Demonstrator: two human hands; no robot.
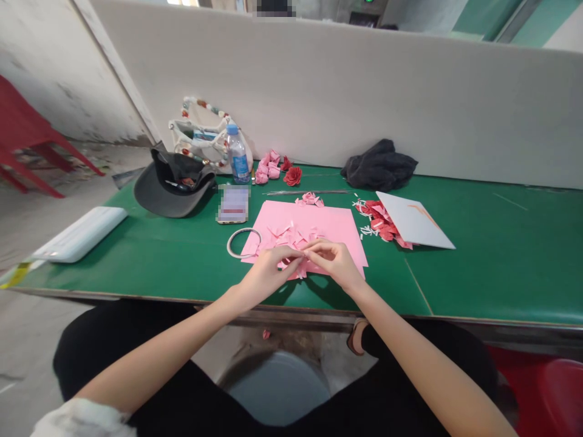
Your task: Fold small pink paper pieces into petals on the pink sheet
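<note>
My left hand (pixel 272 267) and my right hand (pixel 336 261) meet fingertip to fingertip at the table's near edge. Both are closed in a pinch on a small pink paper piece, mostly hidden by the fingers. Beneath them lie pink paper sheets (pixel 334 220), with a heap of cut pink paper pieces (pixel 289 233) on top. A roll of tape (pixel 231 246) overlaps the sheets' left corner. At their far edge sits a small cluster of folded pink paper (pixel 310 199). Thin wires (pixel 314 192) lie just behind it.
Left on the green table (pixel 501 267) are a white power-bank-like box (pixel 84 233), a dark cap (pixel 175 194), a phone (pixel 234 204), a bottle (pixel 238 158) and a beaded bag (pixel 195 136). Paper flowers (pixel 268 167) stand behind. Right are red scraps (pixel 380 221), a white card (pixel 412 221) and black cloth (pixel 380 165).
</note>
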